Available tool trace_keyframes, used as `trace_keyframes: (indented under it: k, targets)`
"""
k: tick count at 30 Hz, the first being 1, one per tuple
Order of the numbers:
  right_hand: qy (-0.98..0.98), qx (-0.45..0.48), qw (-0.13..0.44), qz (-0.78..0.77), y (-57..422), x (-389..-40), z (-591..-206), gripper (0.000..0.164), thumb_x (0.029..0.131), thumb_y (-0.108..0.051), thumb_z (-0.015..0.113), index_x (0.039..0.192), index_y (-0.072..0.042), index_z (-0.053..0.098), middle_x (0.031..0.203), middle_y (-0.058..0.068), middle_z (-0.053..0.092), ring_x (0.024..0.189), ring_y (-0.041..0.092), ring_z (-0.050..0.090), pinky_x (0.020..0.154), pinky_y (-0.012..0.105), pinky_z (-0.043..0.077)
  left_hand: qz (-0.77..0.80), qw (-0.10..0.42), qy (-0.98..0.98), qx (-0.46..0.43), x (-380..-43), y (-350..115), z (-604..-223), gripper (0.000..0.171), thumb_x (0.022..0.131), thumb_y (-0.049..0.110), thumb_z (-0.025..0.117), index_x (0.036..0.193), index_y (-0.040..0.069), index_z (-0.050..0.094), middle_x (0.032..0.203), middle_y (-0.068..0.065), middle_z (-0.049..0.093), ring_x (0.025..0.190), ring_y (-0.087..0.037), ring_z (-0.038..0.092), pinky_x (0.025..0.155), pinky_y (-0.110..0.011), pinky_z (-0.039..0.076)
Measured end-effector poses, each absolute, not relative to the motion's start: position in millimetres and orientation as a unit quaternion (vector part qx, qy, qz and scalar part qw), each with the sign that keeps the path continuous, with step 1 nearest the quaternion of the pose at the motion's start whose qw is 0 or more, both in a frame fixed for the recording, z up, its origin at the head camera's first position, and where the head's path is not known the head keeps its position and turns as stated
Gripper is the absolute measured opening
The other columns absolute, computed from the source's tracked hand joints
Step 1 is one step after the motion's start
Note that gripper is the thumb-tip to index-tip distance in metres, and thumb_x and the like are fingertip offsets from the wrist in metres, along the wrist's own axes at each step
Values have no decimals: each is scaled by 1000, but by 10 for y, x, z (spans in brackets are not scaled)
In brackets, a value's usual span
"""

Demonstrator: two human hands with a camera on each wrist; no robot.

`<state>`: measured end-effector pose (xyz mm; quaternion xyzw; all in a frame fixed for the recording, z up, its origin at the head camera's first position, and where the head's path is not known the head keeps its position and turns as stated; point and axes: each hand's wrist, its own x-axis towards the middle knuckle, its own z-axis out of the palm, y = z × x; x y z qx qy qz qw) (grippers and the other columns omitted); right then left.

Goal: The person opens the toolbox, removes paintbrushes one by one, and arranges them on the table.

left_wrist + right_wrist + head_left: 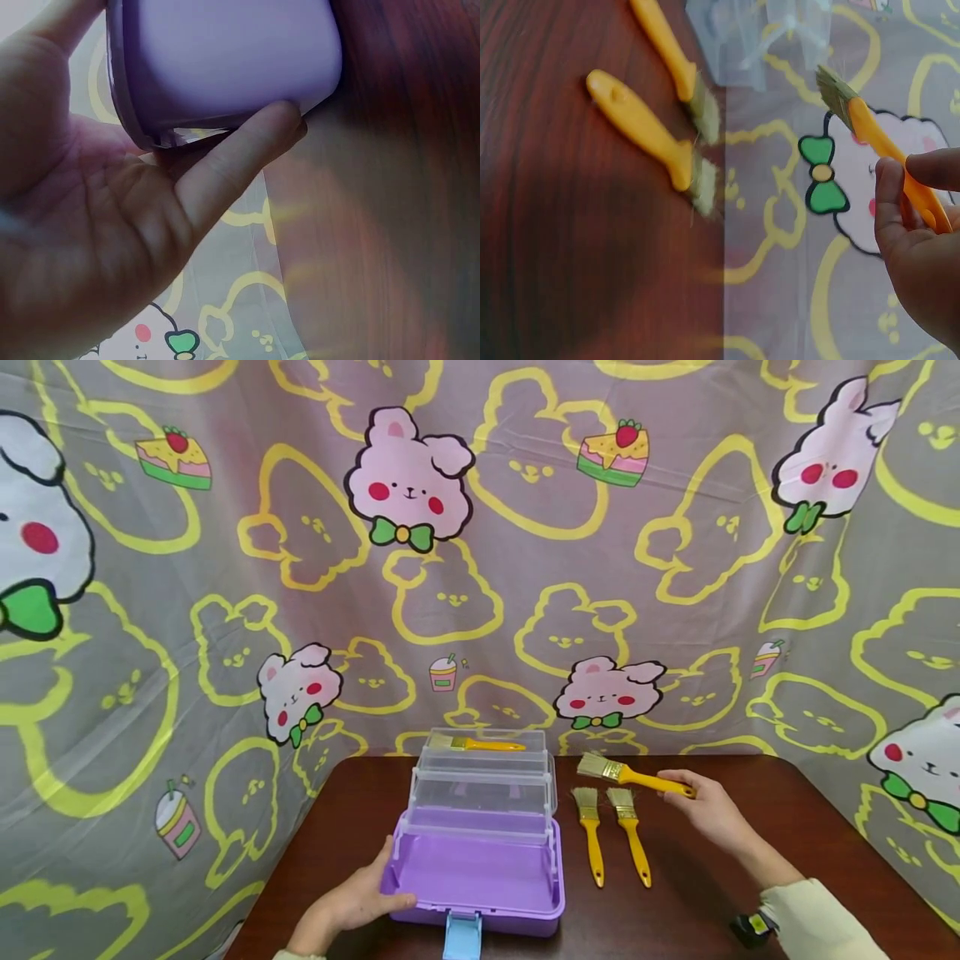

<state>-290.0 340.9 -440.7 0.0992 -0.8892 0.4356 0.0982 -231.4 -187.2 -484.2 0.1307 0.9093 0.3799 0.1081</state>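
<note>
My left hand [358, 893] grips the left front corner of a purple plastic storage box [480, 870], thumb on its front edge. The box stands open, its clear tiered trays [480, 793] raised at the back. On the top tray lies a paintbrush with a yellow handle [491, 745]. To the right of the box, my right hand [712, 814] pinches another paintbrush [645, 781] by its yellow handle, bristles pointing left. In the right wrist view the held paintbrush [877, 139] sits between thumb and fingers. Two more paintbrushes [592, 852] [636, 852] lie side by side below it.
A light blue latch [462, 935] hangs from the front of the box. The dark brown tabletop [750, 793] meets a patterned curtain [480, 610] at the back and sides. A small black object [752, 930] shows beside the right sleeve.
</note>
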Motion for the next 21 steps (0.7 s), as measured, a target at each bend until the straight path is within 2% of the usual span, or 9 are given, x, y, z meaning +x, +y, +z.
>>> trace_keyframes:
  k: [6, 12, 21]
  targets:
    - [-895, 82, 100, 428, 3565, -2886, -4488, 40, 94, -18, 60, 126, 5, 54, 104, 16, 64, 83, 26, 56, 60, 26, 44, 383, 107, 908, 134, -2309, -1867, -4850, 111, 80, 37, 75, 145, -12, -2, 140, -41, 28, 122, -51, 40, 98, -63, 29]
    - [-897, 68, 103, 425, 3716, -2861, -4577, 42, 94, -19, 60, 126, 7, 53, 105, 17, 65, 84, 19, 59, 65, 27, 48, 387, 107, 904, 147, -2314, -1881, -4868, 111, 81, 35, 74, 145, -11, -3, 141, -41, 25, 123, -51, 38, 99, -63, 28]
    - [-902, 59, 109, 414, 3907, -2848, -4658, 41, 95, -18, 58, 126, 10, 52, 106, 20, 65, 84, 24, 59, 62, 26, 45, 395, 108, 896, 172, -2342, -1895, -4858, 109, 81, 32, 75, 147, -8, -3, 143, -40, 22, 125, -51, 36, 100, -63, 26]
